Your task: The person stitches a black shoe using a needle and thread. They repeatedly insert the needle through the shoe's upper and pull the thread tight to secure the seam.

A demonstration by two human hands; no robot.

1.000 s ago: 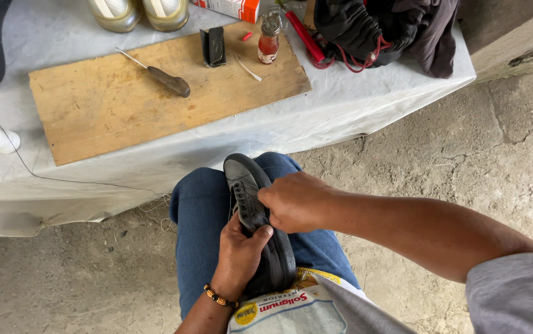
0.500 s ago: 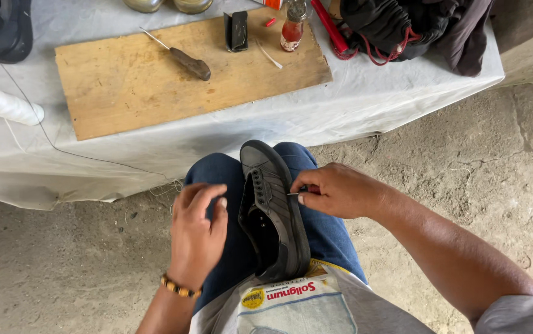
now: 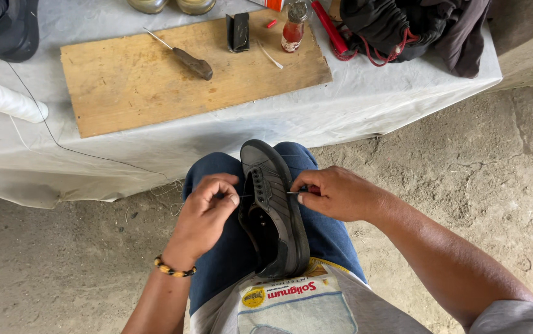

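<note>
A black shoe is lying on its side across the person's lap, toe pointing toward the counter, heel resting against a printed apron at the waist. The shoe is sitting between the two hands, over blue trousers.

The right hand is touching the outer side of the shoe near the laces. Its thumb and forefinger are pressed together, pinching a thin needle-like tool whose tip is meeting the upper. The left hand is positioned just beside the shoe's open side, fingers curled inward with thumb and forefinger closed on a fine thread; the thread itself is barely visible. A beaded bracelet is circling the left wrist.

The counter, draped in white cloth, is standing ahead of the knees. A wooden board is lying on it, carrying an awl with a dark handle, a small black block and a small bottle of red liquid. A white thread spool is lying at the left edge, with a dark thread trailing down over the cloth. A bundle of dark cloth is occupying the right end. Another dark shoe is resting at the far left corner.
</note>
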